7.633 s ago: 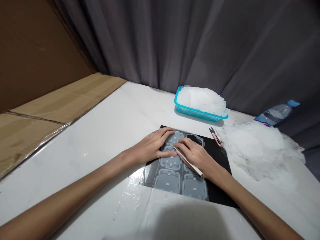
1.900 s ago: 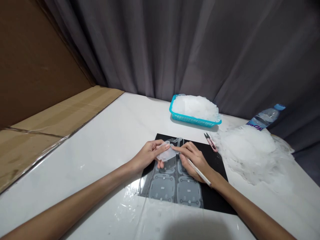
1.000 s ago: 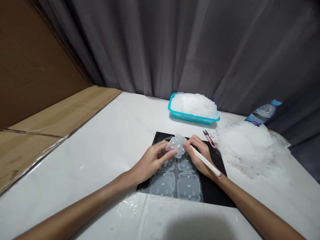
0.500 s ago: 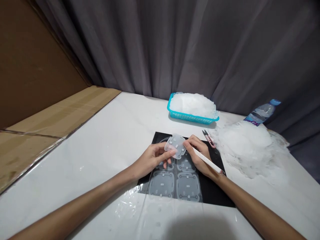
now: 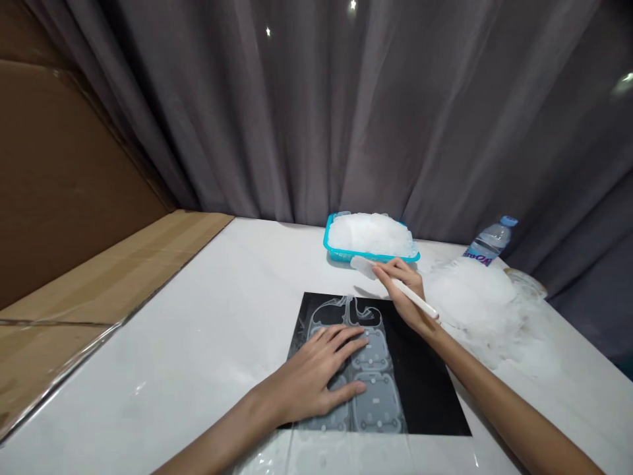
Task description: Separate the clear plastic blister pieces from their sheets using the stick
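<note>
Basically, gray curtain (image 5: pixel 316 119) fills the far side, with white table (image 5: pixel 208 316) below it and brown cardboard (image 5: pixel 69 152) along the left. Black mat (image 5: pixel 425 382) lies flat at near center, clear molded sheet (image 5: pixel 378 402) over its left and middle part, rounded-square shapes on it, running past the near edge. Whitish translucent heap (image 5: pixel 475 290) sits right of the mat. Blue basket (image 5: pixel 346 256), far center, piled with white translucent pieces (image 5: pixel 370 234). Left hand (image 5: pixel 329 363) palm down on the sheet, open, fingers spread, no grip on anything visible. Right hand (image 5: pixel 405 290) above the mat's far right part, fingers mostly curled, thumb and index pinching a loose piece. Water bottle (image 5: pixel 489 243) tilted, behind the heap, blue cap. White pen-like tool (image 5: pixel 415 299) also in right hand, slanting back toward the wrist. Loose piece (image 5: pixel 363 266) is just on the near side of the basket; can't tell if touching.
</note>
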Motion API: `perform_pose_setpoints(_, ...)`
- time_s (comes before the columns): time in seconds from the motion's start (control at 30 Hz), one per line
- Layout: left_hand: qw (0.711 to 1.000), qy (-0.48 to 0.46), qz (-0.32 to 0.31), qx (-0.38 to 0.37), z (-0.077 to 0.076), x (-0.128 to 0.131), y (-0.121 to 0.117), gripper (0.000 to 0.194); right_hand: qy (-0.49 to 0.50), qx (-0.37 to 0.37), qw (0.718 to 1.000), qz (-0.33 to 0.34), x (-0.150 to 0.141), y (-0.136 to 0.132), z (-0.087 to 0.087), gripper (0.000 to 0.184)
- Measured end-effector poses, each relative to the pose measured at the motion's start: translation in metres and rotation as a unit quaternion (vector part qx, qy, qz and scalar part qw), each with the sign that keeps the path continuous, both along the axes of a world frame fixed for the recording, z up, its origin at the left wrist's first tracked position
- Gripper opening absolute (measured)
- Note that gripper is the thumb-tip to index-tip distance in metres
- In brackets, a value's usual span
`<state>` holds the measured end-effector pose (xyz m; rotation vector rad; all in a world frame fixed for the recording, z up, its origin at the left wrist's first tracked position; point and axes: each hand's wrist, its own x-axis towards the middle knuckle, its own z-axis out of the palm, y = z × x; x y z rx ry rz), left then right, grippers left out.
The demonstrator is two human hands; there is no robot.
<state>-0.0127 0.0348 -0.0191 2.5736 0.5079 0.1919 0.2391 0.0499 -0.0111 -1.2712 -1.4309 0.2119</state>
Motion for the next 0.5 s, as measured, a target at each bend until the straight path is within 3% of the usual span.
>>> perform_pose_setpoints(0.13, 1.0, -0.005, -0.002, -0.005, 0.002, -0.002, 0.003, 0.064, -0.043, 0.001, 0.997, -0.059, 0.013, 0.041, 0.019, 0.038)
perform_pose_setpoints(0.27, 1.0, -0.02, -0.001, -0.006, 0.001, -0.003, 0.004, 0.064, -0.105, 0.001, 0.993, -0.052, 0.019, 0.078, 0.033, 0.042)
perform_pose_setpoints(0.5, 0.999, -0.044, -0.006, -0.015, -0.002, -0.002, 0.005, 0.063, -0.175, -0.008, 0.976, -0.129, 0.031, 0.095, 0.031, 0.042)
